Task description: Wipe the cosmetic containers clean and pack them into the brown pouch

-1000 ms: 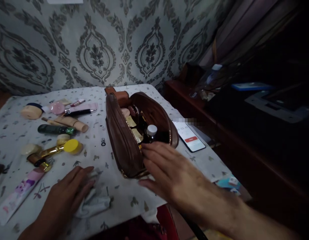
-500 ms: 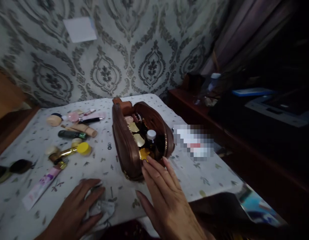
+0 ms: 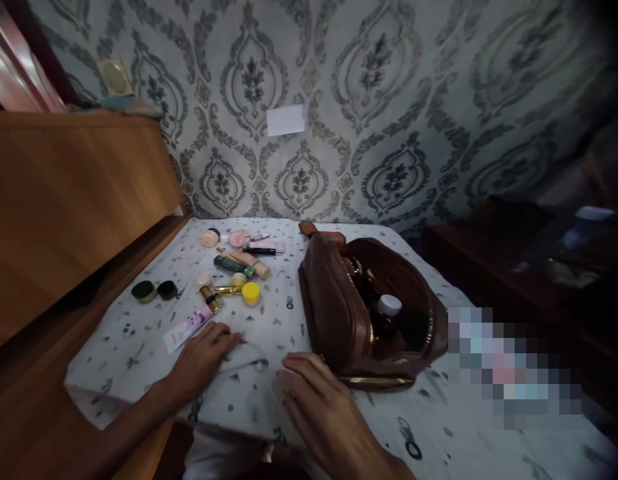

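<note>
My left hand lies on the white patterned cloth, palm down, its fingers loosely stretched and apart. Just beyond it is a white and pink squeeze tube. My right hand reaches in front of the brown bag, fingers extended to the left and low over the cloth. Something pale and blurred shows by those fingertips; I cannot tell what it is. The bag stands unzipped, and a white-capped bottle sits inside among other items mostly hidden by its wall.
Left of the bag lie a yellow-lidded jar, a green bottle, a beige tube, a black pen and sunglasses. A wooden panel borders the left side. Patterned wallpaper rises behind.
The view has swung left. My right hand has come away from the bag's opening to the cloth before it. The crumpled whitish thing under my left hand no longer shows there.
</note>
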Demonstrator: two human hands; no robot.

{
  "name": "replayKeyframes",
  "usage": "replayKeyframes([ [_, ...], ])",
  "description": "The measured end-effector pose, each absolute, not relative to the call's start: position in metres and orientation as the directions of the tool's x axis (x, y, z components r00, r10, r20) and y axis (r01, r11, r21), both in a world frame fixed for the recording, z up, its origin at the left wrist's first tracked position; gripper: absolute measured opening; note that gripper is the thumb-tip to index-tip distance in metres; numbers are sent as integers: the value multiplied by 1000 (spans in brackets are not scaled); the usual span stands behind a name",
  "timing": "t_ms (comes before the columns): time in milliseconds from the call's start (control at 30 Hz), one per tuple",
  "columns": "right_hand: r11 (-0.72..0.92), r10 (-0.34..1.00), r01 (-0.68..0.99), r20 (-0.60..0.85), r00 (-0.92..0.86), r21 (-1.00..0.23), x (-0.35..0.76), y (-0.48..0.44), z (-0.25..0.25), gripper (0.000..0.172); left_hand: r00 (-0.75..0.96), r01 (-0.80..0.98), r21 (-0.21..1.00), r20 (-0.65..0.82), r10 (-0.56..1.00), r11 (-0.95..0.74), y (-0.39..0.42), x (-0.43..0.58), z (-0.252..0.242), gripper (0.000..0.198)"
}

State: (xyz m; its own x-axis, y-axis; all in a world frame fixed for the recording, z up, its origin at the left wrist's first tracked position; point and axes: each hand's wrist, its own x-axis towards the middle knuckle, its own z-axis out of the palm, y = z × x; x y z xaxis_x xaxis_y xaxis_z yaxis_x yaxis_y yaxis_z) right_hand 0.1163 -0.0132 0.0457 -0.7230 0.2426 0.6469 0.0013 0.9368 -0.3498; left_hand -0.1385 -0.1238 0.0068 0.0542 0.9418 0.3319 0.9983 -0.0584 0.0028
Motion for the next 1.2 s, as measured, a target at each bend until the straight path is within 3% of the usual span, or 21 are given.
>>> replayKeyframes([
  [233,719,438,16,435,-787,-694,40,1,21,20,145,977,96,364,920,-192,-149,-132,14,34],
  [333,575,531,69,308,-790,-815,10,7,14,22,72,994,51,378,923,-98,-155,-140,10,17],
  [400,519,555,100,246,-795,-849,-6,9,11,24,-31,999,1,406,913,33,-158,-151,9,19],
  [500,536,568,101,270,-777,-838,-19,9,5,26,-228,963,-28,456,860,270,-159,-172,12,19],
  [600,590,559,82,333,-759,-803,-21,8,-3,25,-315,933,-26,430,846,360,-160,-190,12,39],
  [667,610,548,73,353,-759,-789,-20,7,-7,24,-325,933,-18,383,865,358,-159,-196,10,40],
  [867,635,511,63,357,-782,-770,-16,6,-7,23,-282,959,89,313,907,268,-158,-194,9,21],
  [1033,714,431,50,381,-818,-699,-17,2,-8,26,-168,980,151,252,953,133,-153,-180,12,23],
  [1200,757,414,69,395,-820,-649,-16,3,-8,30,-152,978,183,264,952,105,-137,-166,9,29],
])
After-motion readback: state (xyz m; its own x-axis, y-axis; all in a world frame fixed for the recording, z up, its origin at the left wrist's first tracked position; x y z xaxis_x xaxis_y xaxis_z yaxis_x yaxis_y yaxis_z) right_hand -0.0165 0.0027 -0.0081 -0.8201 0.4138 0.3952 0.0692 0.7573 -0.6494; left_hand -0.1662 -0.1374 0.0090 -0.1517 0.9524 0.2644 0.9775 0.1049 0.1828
